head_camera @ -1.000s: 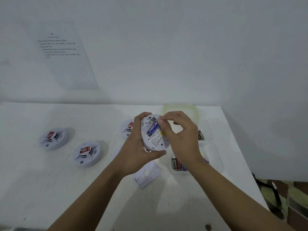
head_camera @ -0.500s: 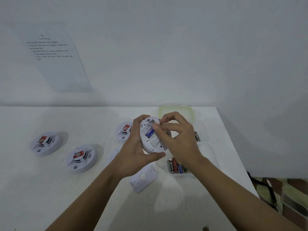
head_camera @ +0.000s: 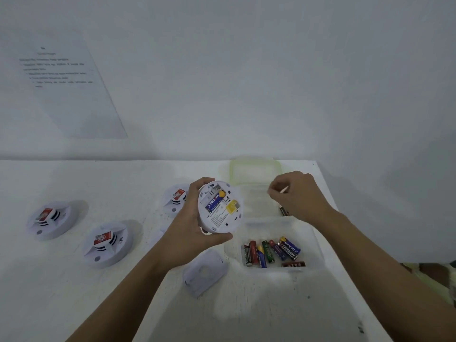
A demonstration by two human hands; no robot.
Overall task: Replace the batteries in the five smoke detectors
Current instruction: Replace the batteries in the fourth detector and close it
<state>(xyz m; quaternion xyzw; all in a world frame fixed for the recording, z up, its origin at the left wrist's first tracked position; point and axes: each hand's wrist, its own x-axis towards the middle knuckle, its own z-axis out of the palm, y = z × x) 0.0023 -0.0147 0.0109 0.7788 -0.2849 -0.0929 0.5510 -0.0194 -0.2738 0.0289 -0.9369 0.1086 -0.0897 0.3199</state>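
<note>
My left hand [head_camera: 187,233] grips a round white smoke detector [head_camera: 222,218] upright, with its back toward me. A blue battery [head_camera: 213,201] sits in its open compartment beside a yellow sticker, and the slot next to the battery looks bare. My right hand [head_camera: 298,196] hovers to the right of the detector, above the far clear tray [head_camera: 259,193]. Its fingers pinch a thin pale piece that I cannot identify. A near clear tray [head_camera: 318,243] holds several loose batteries [head_camera: 271,251].
Three more detectors lie face up on the white table, at far left [head_camera: 49,220], left of centre [head_camera: 106,245] and behind my left hand [head_camera: 176,198]. A loose white cover [head_camera: 204,272] lies in front. A lone battery [head_camera: 283,211] sits in the far tray, with a green lid [head_camera: 254,169] behind it. The table edge runs close on the right.
My right hand has left the detector's battery compartment and moved right, above the far tray. The blue battery and yellow sticker are now uncovered. My left hand still holds the detector.
</note>
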